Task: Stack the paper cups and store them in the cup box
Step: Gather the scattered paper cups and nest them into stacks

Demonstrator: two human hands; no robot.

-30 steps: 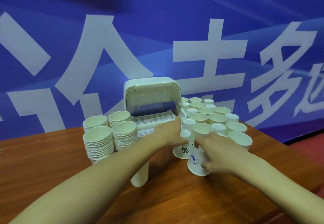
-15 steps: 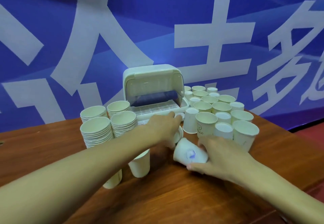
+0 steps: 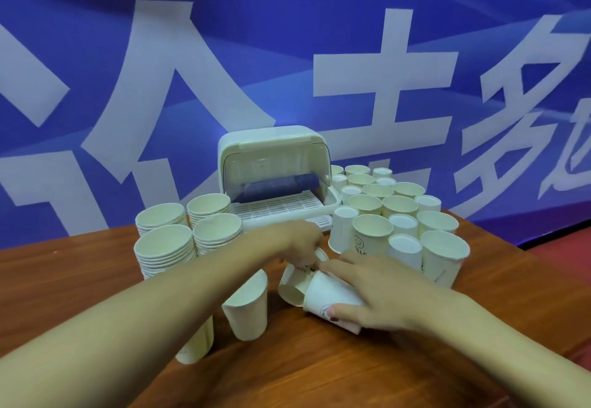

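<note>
Compared with the frame 0.5 s earlier, the right hand (image 3: pixel 377 295) has carried its tipped paper cup (image 3: pixel 329 295) leftward until it touches the printed cup (image 3: pixel 295 283) under the left hand (image 3: pixel 297 241), which has dropped from the box front onto that cup. From the head view, the right hand's fingers and thumb are curled round the tipped cup's wall, its narrow base pointing toward the other cup, a hold that likely serves to nest the 2 together. The left hand's fingers pinch the printed cup from above, tilted too; exactly how the 2 cups meet is hard to tell. Behind the hands the cup box (image 3: pixel 275 139) stands open, and the visible part of its slatted tray (image 3: pixel 278 207) holds no cups, so nothing seems stored yet. 4 finished stacks (image 3: pixel 166 247) wait left of the box, loose cups (image 3: pixel 399 212) crowd its right, and 2 single cups (image 3: pixel 246 308) stand on the wooden table (image 3: pixel 319 375) beside the left forearm
</note>
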